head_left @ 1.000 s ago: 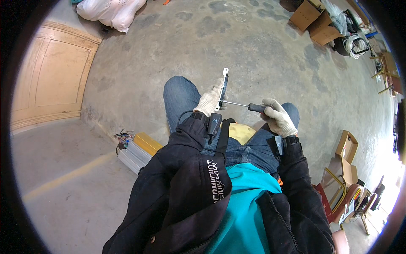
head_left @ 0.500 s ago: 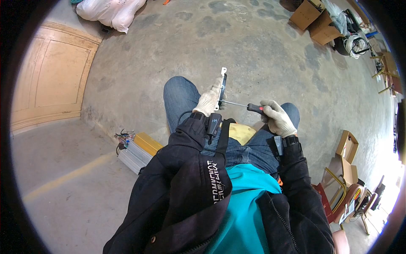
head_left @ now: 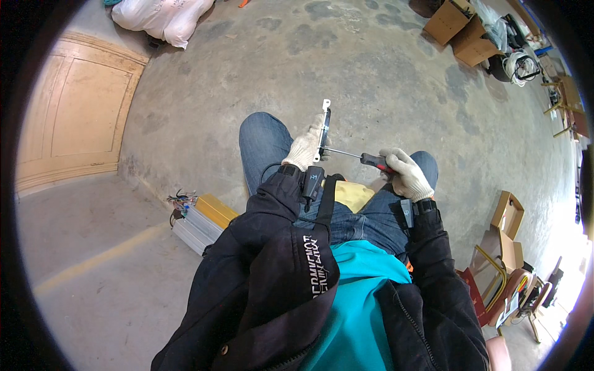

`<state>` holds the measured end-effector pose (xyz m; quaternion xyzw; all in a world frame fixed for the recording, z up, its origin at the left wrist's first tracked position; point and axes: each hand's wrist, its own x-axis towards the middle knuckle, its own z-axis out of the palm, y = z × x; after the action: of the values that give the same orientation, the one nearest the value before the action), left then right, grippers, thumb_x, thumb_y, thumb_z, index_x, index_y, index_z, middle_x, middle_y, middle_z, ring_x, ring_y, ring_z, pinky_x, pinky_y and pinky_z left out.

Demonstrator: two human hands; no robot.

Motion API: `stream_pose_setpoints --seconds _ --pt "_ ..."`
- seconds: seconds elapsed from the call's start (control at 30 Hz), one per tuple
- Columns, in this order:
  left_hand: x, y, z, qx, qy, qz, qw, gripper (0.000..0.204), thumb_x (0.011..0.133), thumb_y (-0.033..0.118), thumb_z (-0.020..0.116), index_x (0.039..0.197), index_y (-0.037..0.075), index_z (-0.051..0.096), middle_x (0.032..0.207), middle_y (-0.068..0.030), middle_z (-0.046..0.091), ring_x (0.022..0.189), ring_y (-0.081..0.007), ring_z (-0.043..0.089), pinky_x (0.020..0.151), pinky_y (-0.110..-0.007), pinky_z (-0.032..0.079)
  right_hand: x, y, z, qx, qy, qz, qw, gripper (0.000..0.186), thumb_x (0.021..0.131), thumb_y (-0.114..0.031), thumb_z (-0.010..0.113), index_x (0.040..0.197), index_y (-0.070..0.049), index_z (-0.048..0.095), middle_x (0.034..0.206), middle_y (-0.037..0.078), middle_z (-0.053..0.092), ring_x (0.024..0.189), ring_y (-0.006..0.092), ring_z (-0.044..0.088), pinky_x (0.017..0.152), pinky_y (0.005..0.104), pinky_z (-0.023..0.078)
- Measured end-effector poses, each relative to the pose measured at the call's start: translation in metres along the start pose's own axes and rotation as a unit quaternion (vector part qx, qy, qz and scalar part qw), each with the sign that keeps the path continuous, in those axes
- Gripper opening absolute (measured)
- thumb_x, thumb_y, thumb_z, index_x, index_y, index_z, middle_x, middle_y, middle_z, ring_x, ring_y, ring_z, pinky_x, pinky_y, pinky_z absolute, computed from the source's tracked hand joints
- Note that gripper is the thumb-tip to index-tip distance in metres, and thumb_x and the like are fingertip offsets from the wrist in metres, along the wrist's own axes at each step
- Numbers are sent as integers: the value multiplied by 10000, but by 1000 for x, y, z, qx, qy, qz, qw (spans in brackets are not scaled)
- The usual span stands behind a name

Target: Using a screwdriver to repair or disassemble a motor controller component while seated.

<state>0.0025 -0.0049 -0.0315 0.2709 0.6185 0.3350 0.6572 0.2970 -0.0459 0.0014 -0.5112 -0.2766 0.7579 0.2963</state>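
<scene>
My left hand (head_left: pixel 305 148), in a white work glove, grips a narrow black part with a pale metal bracket (head_left: pixel 324 127) edge-on above my left knee. A tab with a hole shows at its upper end. My right hand (head_left: pixel 405 174), gloved too, is closed round the dark grey and red handle of a screwdriver (head_left: pixel 375 162). The screwdriver's thin shaft points left, and its tip meets the bracketed part near the lower end. Whether a screw sits under the tip is too small to tell. Most of my left fingers are hidden behind the part.
On the floor at the left lie silver and gold metal housings (head_left: pixel 213 213) with loose wires. A yellow piece (head_left: pixel 351 195) sits between my thighs. Cardboard boxes (head_left: pixel 473 43) stand far right; an open box (head_left: pixel 508 213) and chairs are nearer right. White sacks (head_left: pixel 162 18) lie far left.
The screwdriver's handle has turned in my right hand, with more red showing, and my right fingers have shifted slightly. My left hand and the bracketed part stay almost in place.
</scene>
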Motion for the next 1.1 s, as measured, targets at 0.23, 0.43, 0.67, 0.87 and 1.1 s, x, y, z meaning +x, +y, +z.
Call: stream_pose_setpoints --seconds 0.23,0.43,0.67,0.87,1.1 --pt "-1 0 1 21 -2 7 1000 670 961 708 457 956 57 617 722 -70 629 563 -178 626 521 -343 545 1 2 8 49 15 -51 997 395 981 -339 644 1196 -9 617 969 68 665 762 148 610 674 274 504" --pt "-5 3 0 25 21 5 999 668 961 704 463 965 55 619 715 -67 627 554 -179 622 523 -340 545 -4 -15 12 -53 30 54 997 503 1023 -477 521 1201 -18 621 830 35 630 515 101 501 410 239 358" --pt "-2 0 0 25 3 6 1000 644 968 693 463 975 69 623 730 -62 631 548 -173 620 515 -344 549 5 8 -4 84 3 -58 995 410 959 -251 697 1257 9 591 1082 85 601 837 146 604 751 247 497" --pt "-6 3 1 27 11 -4 1000 615 986 665 465 1072 81 636 710 -49 631 554 -146 605 512 -316 523 -1 -10 6 7 15 47 999 507 1009 -493 567 1191 -23 629 826 38 621 594 115 544 479 251 421" --pt "-8 6 2 39 -1 -4 999 655 977 683 463 1092 63 640 713 -45 633 551 -143 606 510 -309 519 8 9 -4 -9 14 -64 998 467 996 -394 614 1232 9 605 958 56 632 721 123 577 600 255 463"
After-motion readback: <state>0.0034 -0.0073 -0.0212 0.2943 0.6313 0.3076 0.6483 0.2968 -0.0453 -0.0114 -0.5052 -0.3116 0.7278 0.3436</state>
